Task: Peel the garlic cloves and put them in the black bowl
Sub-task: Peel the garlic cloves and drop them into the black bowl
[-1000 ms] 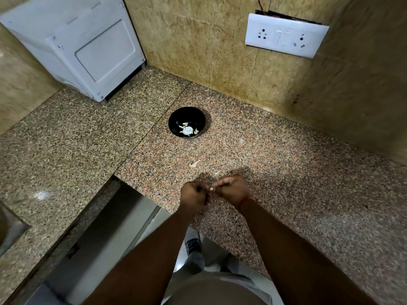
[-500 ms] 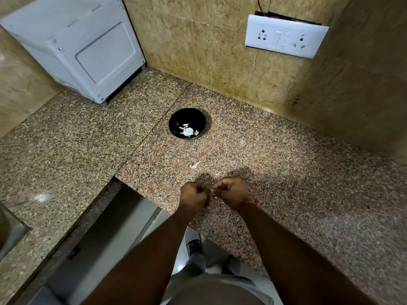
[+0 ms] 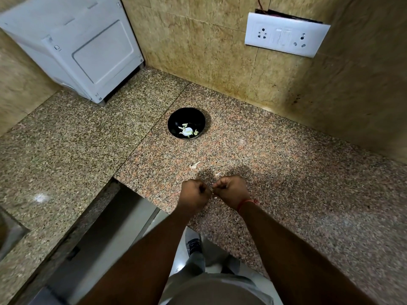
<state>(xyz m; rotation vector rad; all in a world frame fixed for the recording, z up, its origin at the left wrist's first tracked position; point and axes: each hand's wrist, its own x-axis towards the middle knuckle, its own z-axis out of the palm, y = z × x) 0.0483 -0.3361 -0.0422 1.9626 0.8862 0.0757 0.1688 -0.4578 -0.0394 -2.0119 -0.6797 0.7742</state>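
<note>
Both fists together over the granite counter point(image 3: 286, 172): left hand point(image 3: 193, 194) and right hand point(image 3: 231, 191) curled knuckle to knuckle, pinching a tiny garlic clove point(image 3: 212, 190) between their fingertips, barely visible. The black bowl point(image 3: 186, 123) sits well beyond, holding pale garlic pieces. A peel scrap point(image 3: 195, 165) lies between bowl and hands.

No words, brands or numbers can be read anywhere in this view. The white appliance point(image 3: 72, 47) in the corner of the counter point(image 3: 286, 172) carries a few tiny dark marks near its edges, but they are too small to make out. The white switch plate point(image 3: 286, 37) on the wall shows only sockets and switches, with no lettering that can be told.
</note>
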